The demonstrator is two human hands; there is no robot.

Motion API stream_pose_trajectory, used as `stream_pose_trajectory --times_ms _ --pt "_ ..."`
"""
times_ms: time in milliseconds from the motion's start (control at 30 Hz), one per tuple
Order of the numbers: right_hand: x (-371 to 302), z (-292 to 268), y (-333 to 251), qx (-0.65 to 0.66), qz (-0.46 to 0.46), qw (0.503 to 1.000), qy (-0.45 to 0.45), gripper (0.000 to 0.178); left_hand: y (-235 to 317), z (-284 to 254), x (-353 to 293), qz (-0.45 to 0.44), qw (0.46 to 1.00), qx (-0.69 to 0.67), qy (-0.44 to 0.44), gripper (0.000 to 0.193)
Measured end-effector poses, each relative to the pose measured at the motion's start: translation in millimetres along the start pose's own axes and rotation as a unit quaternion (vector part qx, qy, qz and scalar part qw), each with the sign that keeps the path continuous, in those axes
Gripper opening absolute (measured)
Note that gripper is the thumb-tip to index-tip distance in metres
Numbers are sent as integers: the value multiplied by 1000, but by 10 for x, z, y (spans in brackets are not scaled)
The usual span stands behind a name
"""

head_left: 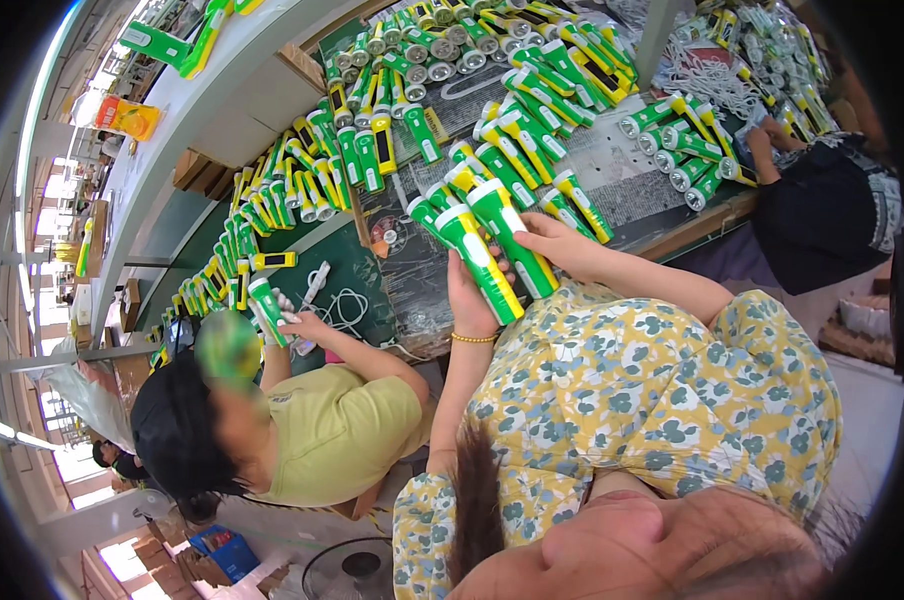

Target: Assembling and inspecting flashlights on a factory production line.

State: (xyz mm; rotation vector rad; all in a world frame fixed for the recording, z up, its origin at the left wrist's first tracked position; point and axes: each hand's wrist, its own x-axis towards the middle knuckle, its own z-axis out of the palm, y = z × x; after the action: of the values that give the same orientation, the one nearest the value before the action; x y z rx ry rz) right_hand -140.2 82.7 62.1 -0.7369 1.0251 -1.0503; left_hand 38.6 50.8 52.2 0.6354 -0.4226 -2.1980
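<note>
Two green, white and yellow flashlights are held side by side in front of my chest, their wide heads pointing away from me. My left hand wraps around the left flashlight from below and beside it. The right flashlight is in my right hand, with the thumb lying along its upper side. Some of my left fingers are hidden behind the two bodies. Just beyond my hands, more flashlights of the same kind lie in rows on the dark bench.
On the left, a co-worker in a light green top holds another flashlight near a white cable. Flashlights crowd the bench's far side. White cords lie heaped at the far right, near another person in dark clothing.
</note>
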Motion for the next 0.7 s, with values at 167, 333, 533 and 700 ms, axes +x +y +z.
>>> stream_pose_trajectory --times_ms 167,333,533,700 --pt "7 -30 6 40 29 998 22 57 -13 -61 48 -31 997 -61 -20 54" --pt "63 -85 18 228 92 967 -66 42 -39 -168 84 -59 970 -206 -110 45" --pt "95 -230 102 345 157 922 -75 38 -35 -106 25 -46 985 -169 -8 41" --pt "125 -325 137 384 193 896 -112 39 -83 -241 1 -14 986 -148 -79 41"
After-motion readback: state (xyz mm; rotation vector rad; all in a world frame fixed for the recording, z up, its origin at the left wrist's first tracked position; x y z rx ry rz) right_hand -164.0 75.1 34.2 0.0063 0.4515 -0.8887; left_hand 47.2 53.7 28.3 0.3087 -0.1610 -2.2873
